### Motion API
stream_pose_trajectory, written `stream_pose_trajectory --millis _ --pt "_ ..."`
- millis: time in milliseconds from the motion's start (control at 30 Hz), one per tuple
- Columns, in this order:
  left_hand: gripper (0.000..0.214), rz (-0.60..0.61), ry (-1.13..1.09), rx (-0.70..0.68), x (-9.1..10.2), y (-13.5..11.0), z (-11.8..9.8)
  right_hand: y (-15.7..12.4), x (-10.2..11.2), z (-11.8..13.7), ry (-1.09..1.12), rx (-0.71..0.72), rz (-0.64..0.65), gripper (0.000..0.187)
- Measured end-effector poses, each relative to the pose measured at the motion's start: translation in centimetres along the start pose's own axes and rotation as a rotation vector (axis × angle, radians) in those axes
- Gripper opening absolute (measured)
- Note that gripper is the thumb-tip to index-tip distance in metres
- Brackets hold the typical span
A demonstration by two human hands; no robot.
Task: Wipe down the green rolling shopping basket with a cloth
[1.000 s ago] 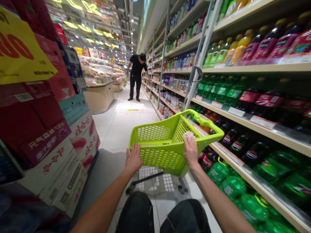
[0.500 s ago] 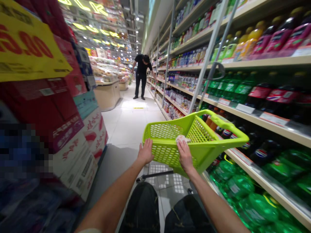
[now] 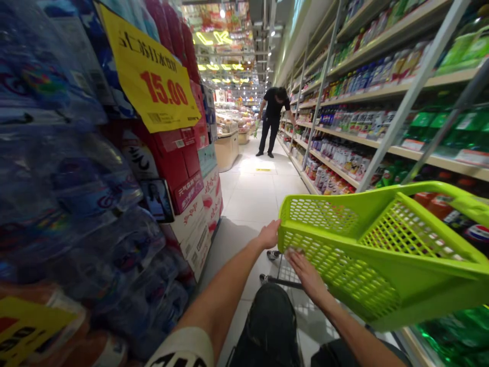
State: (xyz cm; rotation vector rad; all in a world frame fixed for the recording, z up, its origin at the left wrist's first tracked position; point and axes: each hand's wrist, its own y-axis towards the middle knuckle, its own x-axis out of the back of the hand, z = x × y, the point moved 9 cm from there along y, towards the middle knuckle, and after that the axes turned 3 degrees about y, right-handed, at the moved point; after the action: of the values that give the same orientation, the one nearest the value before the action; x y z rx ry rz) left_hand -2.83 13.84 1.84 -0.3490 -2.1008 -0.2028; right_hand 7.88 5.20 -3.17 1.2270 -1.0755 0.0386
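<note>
A lime-green shopping cart [image 3: 344,255] with pierced plastic walls stands before me, angled to the right. My left hand [image 3: 269,234] grips the near end of its basket, the fingertips partly hidden behind the corner. Lower down, my right hand [image 3: 305,270] presses a crumpled whitish cloth [image 3: 293,251] against the basket's side wall near that same corner. Its fingers lie over the cloth, which is mostly covered and slightly blurred.
Drink shelves [image 3: 347,135] line the right side. Shrink-wrapped water bottles [image 3: 95,183], cartons [image 3: 194,224] and a yellow price sign [image 3: 153,76] crowd the left. Farther down the tiled aisle [image 3: 252,199], a person in dark clothes [image 3: 272,117] leans toward the shelves.
My right hand has moved with the cloth from the basket's upper rim down to its side wall near the end corner. The view has turned left, so the cart appears farther right and closer.
</note>
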Motion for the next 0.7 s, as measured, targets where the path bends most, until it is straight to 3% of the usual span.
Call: stream_pose_trajectory --millis 133,333,533,700 --pt "0.071 0.036 0.129 0.039 -0.7 0.1 -0.3 2.6 3.8 -2.8 -0.028 -0.129 -0.049 0.045" --pt "0.074 0.004 0.305 -0.018 -1.2 -0.5 -3.1 -0.9 2.8 -2.4 -0.069 -0.091 0.167 0.038" --pt "0.071 -0.024 0.478 -0.134 -2.4 -0.6 -6.7 0.5 7.7 -3.8 -0.126 -0.191 -0.01 0.04" --pt "0.069 -0.071 0.553 -0.111 -3.2 -1.1 -7.0 -2.5 6.6 -2.8 -0.104 -0.109 0.147 0.038"
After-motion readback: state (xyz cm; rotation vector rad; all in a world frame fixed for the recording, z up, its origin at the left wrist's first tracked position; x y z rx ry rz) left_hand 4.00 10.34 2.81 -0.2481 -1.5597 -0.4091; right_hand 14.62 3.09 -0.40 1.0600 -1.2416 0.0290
